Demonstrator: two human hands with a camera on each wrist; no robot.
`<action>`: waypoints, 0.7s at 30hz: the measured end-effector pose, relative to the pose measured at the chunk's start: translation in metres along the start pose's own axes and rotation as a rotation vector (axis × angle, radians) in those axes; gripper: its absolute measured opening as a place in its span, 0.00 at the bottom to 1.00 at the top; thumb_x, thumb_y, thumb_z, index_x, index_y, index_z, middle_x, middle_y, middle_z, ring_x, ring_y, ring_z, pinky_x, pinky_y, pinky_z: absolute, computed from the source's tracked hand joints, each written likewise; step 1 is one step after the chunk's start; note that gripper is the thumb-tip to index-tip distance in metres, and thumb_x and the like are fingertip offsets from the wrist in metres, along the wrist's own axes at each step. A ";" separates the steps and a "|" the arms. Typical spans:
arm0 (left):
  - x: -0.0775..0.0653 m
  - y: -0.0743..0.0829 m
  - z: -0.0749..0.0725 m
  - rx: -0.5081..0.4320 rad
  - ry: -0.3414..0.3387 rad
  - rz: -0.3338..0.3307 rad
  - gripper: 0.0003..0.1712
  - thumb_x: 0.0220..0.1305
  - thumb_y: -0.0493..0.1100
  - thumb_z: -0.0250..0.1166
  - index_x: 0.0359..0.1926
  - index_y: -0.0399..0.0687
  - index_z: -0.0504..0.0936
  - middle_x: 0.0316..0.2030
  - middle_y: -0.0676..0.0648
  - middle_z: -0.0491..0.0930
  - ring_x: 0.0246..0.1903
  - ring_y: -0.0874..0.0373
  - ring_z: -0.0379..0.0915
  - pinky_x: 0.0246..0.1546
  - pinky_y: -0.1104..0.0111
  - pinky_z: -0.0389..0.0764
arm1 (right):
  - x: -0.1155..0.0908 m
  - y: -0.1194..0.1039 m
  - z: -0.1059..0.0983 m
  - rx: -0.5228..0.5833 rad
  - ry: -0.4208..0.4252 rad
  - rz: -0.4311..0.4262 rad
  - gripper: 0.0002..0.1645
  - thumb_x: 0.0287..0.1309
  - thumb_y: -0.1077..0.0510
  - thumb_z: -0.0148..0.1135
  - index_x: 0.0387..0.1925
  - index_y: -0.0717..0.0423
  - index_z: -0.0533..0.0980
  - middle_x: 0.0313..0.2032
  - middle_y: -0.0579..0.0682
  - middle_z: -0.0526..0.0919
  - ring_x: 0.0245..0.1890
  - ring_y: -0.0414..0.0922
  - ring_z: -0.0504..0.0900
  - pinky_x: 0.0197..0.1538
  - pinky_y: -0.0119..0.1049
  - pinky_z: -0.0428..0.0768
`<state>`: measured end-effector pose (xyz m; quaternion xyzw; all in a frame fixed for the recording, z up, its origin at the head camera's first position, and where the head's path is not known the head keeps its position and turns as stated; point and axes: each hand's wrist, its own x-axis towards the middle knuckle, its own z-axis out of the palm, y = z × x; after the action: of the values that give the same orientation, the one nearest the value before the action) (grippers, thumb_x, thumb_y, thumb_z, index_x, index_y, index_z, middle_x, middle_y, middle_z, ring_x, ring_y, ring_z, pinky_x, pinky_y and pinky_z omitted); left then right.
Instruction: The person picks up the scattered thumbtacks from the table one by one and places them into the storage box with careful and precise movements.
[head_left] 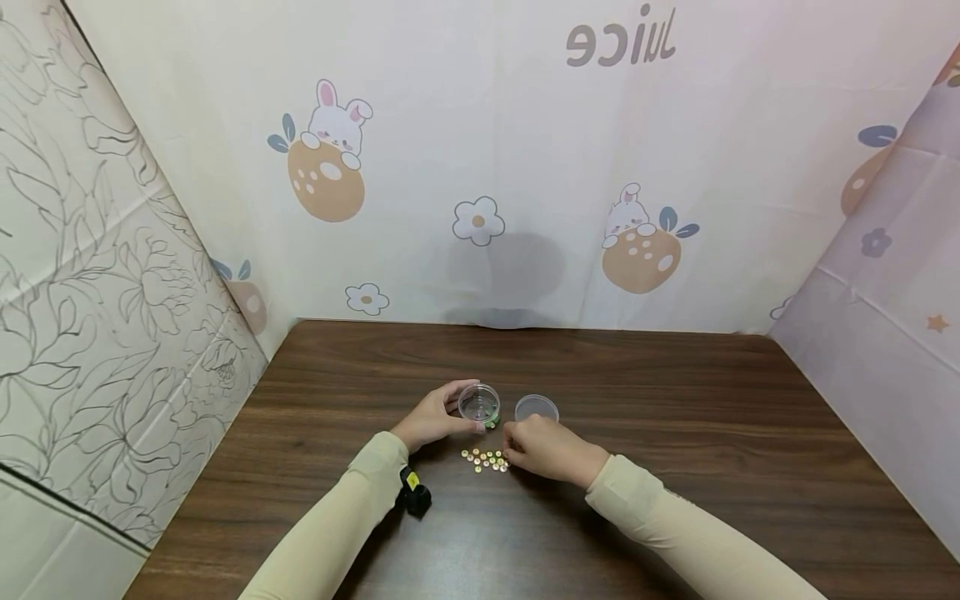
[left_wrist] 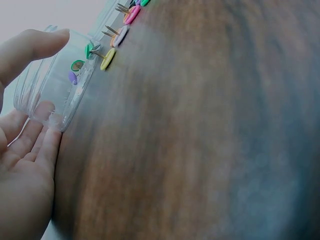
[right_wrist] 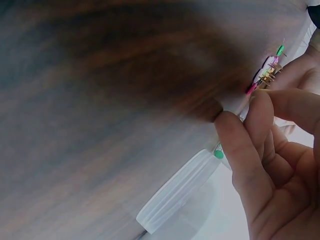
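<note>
My left hand (head_left: 437, 418) holds a small clear round plastic container (head_left: 478, 403), thumb on one side and fingers on the other. A few thumbtacks with green and purple heads lie inside it, and a yellow-headed thumbtack (left_wrist: 108, 59) is just outside its wall. A loose group of colourful thumbtacks (head_left: 483, 459) is spread on the table in front of the container, several with points up. At the group's right edge is my right hand (head_left: 546, 450), fingers curled and fingertips low, close by a pink thumbtack (right_wrist: 251, 89). I cannot tell whether a thumbtack is between these fingertips.
A clear round lid (head_left: 537, 406) lies right of the container, just beyond my right hand. Beside my left wrist is a small black object (head_left: 416, 497) with a yellow patch. The dark wooden table (head_left: 675, 400) meets a printed cloth backdrop (head_left: 420, 167) at the back.
</note>
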<state>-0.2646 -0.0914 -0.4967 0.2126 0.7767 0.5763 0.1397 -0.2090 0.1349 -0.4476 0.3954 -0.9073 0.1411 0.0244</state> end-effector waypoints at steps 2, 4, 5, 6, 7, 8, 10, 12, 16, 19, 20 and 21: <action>0.000 0.000 0.000 -0.002 0.000 0.003 0.46 0.43 0.50 0.76 0.65 0.55 0.66 0.56 0.51 0.73 0.53 0.61 0.69 0.60 0.54 0.68 | 0.000 0.000 0.000 0.006 -0.002 0.002 0.06 0.51 0.61 0.62 0.22 0.49 0.76 0.18 0.39 0.77 0.17 0.30 0.69 0.21 0.30 0.74; 0.000 0.000 0.000 -0.003 -0.001 0.006 0.47 0.44 0.49 0.76 0.65 0.53 0.66 0.56 0.51 0.73 0.53 0.61 0.69 0.60 0.54 0.68 | 0.001 0.001 0.000 0.013 -0.006 0.004 0.06 0.52 0.61 0.61 0.23 0.49 0.76 0.19 0.39 0.77 0.17 0.30 0.68 0.21 0.30 0.74; 0.000 0.000 0.000 -0.003 -0.002 0.007 0.47 0.44 0.49 0.76 0.66 0.52 0.65 0.56 0.50 0.73 0.53 0.61 0.69 0.60 0.54 0.68 | 0.001 0.001 0.000 0.017 -0.008 0.005 0.06 0.52 0.61 0.61 0.23 0.49 0.76 0.19 0.39 0.77 0.17 0.30 0.68 0.21 0.29 0.74; 0.001 0.000 0.000 -0.003 -0.002 0.007 0.47 0.44 0.49 0.76 0.66 0.51 0.65 0.57 0.50 0.73 0.53 0.61 0.68 0.60 0.54 0.68 | 0.002 0.001 0.000 0.020 -0.010 0.006 0.06 0.52 0.61 0.61 0.23 0.49 0.76 0.19 0.39 0.77 0.17 0.30 0.68 0.21 0.29 0.74; 0.001 0.000 0.000 -0.002 -0.002 0.007 0.47 0.44 0.49 0.76 0.66 0.51 0.65 0.57 0.50 0.72 0.53 0.61 0.68 0.60 0.54 0.68 | 0.002 0.001 0.000 0.022 -0.013 0.007 0.06 0.52 0.61 0.61 0.23 0.49 0.75 0.19 0.39 0.77 0.17 0.30 0.68 0.21 0.29 0.74; 0.001 0.000 0.000 -0.002 -0.002 0.008 0.47 0.44 0.49 0.76 0.66 0.50 0.65 0.57 0.49 0.72 0.53 0.61 0.68 0.60 0.54 0.68 | 0.002 0.001 0.000 0.024 -0.015 0.009 0.06 0.52 0.61 0.61 0.23 0.49 0.75 0.19 0.39 0.77 0.17 0.30 0.68 0.21 0.29 0.74; 0.001 0.000 0.000 0.000 -0.002 0.009 0.47 0.44 0.49 0.76 0.66 0.50 0.65 0.58 0.48 0.72 0.54 0.60 0.68 0.60 0.54 0.68 | 0.002 0.002 0.000 0.028 -0.017 0.010 0.06 0.53 0.61 0.61 0.23 0.49 0.75 0.19 0.39 0.77 0.17 0.30 0.68 0.21 0.29 0.74; 0.002 0.000 0.000 0.001 -0.001 0.008 0.47 0.44 0.49 0.76 0.66 0.51 0.65 0.58 0.48 0.72 0.54 0.60 0.68 0.60 0.54 0.67 | 0.003 0.002 0.000 0.031 -0.020 0.010 0.06 0.53 0.61 0.61 0.23 0.49 0.76 0.19 0.39 0.77 0.17 0.30 0.69 0.21 0.29 0.74; 0.001 0.000 0.001 0.005 0.002 0.000 0.47 0.44 0.49 0.76 0.66 0.51 0.65 0.58 0.48 0.72 0.54 0.60 0.68 0.61 0.53 0.67 | 0.002 0.002 0.000 0.042 -0.029 0.014 0.05 0.54 0.61 0.60 0.24 0.50 0.76 0.20 0.39 0.77 0.18 0.30 0.69 0.21 0.29 0.74; -0.001 0.003 0.002 0.002 0.000 0.004 0.46 0.46 0.47 0.75 0.66 0.50 0.64 0.58 0.47 0.71 0.54 0.58 0.67 0.60 0.52 0.67 | 0.002 0.004 0.000 0.054 -0.032 0.021 0.05 0.54 0.61 0.60 0.24 0.49 0.76 0.20 0.39 0.77 0.18 0.30 0.69 0.22 0.29 0.74; -0.003 0.006 0.002 -0.004 -0.004 0.004 0.46 0.46 0.46 0.75 0.66 0.49 0.64 0.59 0.45 0.71 0.55 0.56 0.67 0.60 0.51 0.66 | 0.002 0.004 -0.001 0.059 -0.030 0.023 0.06 0.55 0.60 0.61 0.24 0.49 0.76 0.20 0.38 0.77 0.18 0.30 0.69 0.22 0.29 0.74; -0.004 0.010 0.002 -0.010 -0.007 0.007 0.46 0.47 0.45 0.74 0.66 0.47 0.64 0.59 0.43 0.71 0.55 0.54 0.67 0.60 0.50 0.66 | 0.002 0.004 -0.001 0.062 -0.028 0.026 0.06 0.55 0.60 0.61 0.24 0.49 0.75 0.20 0.38 0.76 0.18 0.30 0.69 0.21 0.28 0.73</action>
<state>-0.2586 -0.0894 -0.4880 0.2165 0.7727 0.5798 0.1412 -0.2134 0.1368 -0.4477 0.3862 -0.9077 0.1638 -0.0025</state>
